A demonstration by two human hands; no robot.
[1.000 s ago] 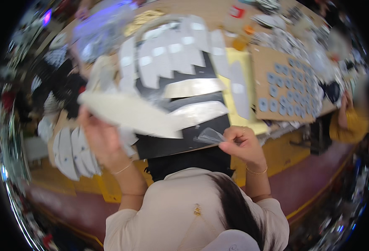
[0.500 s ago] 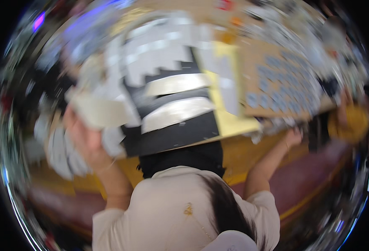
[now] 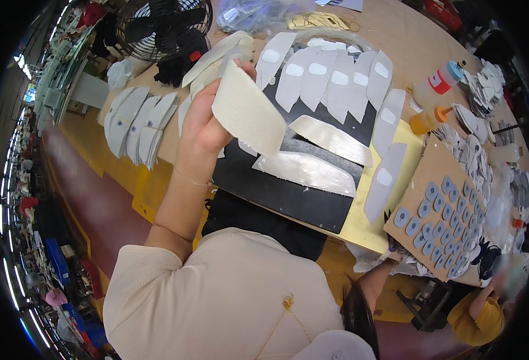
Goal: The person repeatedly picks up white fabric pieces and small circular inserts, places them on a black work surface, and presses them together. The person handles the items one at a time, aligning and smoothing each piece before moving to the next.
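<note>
My left hand point(image 3: 204, 129) is raised over the left side of the black mat point(image 3: 312, 210), with its fingers closed on a curved cream fabric piece point(image 3: 249, 114). Two similar pieces with a wet-looking shine, a nearer shiny fabric piece point(image 3: 306, 172) and a farther shiny fabric piece point(image 3: 333, 139), lie on the mat. Along its far side several grey fabric pieces point(image 3: 317, 78) bear white patches. At the table's near right edge, my right hand point(image 3: 393, 257) looks closed around a dark, thin object point(image 3: 391, 241); its kind cannot be made out.
A cardboard sheet point(image 3: 417, 201) covered with several small blue-grey tabs lies at the right. Beyond it stand an orange-capped bottle point(image 3: 426, 122) and a blue-topped bottle point(image 3: 444, 78). Stacked pieces point(image 3: 138, 123) and a black fan point(image 3: 162, 27) are at the left. A co-worker's yellow sleeve point(image 3: 480, 318) shows lower right.
My view has turned and become sharp. My left hand, still holding the cream fabric piece, is now higher and over the mat's edge. The right hand is now beside the cardboard's near corner.
</note>
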